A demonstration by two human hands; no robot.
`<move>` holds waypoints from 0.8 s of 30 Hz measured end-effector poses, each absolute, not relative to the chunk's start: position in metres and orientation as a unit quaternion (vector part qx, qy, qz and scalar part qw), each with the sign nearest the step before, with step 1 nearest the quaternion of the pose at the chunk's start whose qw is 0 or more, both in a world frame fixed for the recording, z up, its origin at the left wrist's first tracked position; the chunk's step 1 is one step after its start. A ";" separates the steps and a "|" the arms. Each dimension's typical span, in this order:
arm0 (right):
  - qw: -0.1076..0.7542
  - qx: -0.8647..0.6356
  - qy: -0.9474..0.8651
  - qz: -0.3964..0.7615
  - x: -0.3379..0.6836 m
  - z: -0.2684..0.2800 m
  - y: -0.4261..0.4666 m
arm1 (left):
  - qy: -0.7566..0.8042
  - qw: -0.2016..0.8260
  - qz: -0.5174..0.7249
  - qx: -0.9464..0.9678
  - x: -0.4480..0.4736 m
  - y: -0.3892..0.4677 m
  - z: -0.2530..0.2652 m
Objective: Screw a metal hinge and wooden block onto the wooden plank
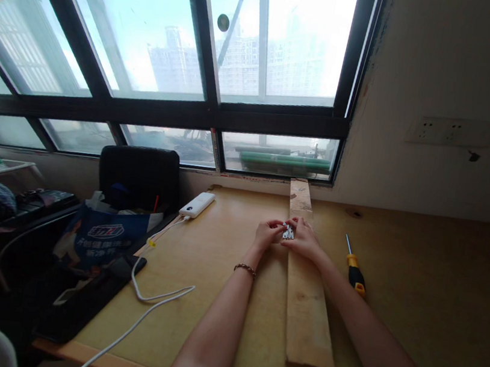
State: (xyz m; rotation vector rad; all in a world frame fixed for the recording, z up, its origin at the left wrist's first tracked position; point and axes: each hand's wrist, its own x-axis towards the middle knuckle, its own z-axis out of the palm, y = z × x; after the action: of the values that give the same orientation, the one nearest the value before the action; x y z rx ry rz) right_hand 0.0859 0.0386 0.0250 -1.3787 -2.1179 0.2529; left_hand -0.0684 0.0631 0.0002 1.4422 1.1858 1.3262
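A small silvery metal hinge (288,232) with holes in it sits between my two hands, over the left edge of a long wooden board (306,313). My left hand (268,233) is closed, its fingertips pinching at the hinge's left side. From the right, my right hand (303,240) holds the hinge with thumb and fingers above the board. Whether the hinge touches the wood cannot be made out. To the right of the board lies a screwdriver (354,274) with a yellow and black handle, its shaft pointing away from me.
A white power bank (197,205) with a white cable (155,300) lies at the table's left edge. Beyond that edge stand a black chair (139,178) and a blue printed bag (103,239). The window (212,106) and wall bound the table (219,301) at the back.
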 end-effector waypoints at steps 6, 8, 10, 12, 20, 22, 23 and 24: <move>0.294 -0.519 -0.798 0.091 0.086 0.026 0.038 | 0.427 0.509 0.524 0.532 -0.068 0.064 -0.003; 0.293 -0.517 -0.799 0.093 0.085 0.027 0.037 | 0.421 0.513 0.532 0.526 -0.067 0.063 -0.002; 0.292 -0.518 -0.798 0.096 0.085 0.027 0.037 | 0.426 0.501 0.546 0.519 -0.066 0.061 0.001; 0.293 -0.522 -0.795 0.098 0.085 0.028 0.037 | 0.432 0.482 0.565 0.512 -0.064 0.060 0.003; 0.293 -0.524 -0.793 0.105 0.085 0.029 0.036 | 0.419 0.488 0.554 0.528 -0.066 0.059 0.003; 0.291 -0.524 -0.793 0.107 0.085 0.029 0.036 | 0.425 0.486 0.556 0.525 -0.066 0.060 0.001; 0.291 -0.523 -0.793 0.108 0.085 0.029 0.036 | 0.427 0.482 0.561 0.520 -0.066 0.061 0.001; 0.291 -0.523 -0.793 0.109 0.085 0.029 0.036 | 0.429 0.477 0.568 0.516 -0.065 0.061 0.000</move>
State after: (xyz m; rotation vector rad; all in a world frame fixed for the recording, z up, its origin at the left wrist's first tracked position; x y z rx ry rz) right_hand 0.0847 0.0361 0.0293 -1.3951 -2.1151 0.2894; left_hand -0.0648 0.0609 -0.0001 1.2593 1.0483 1.3862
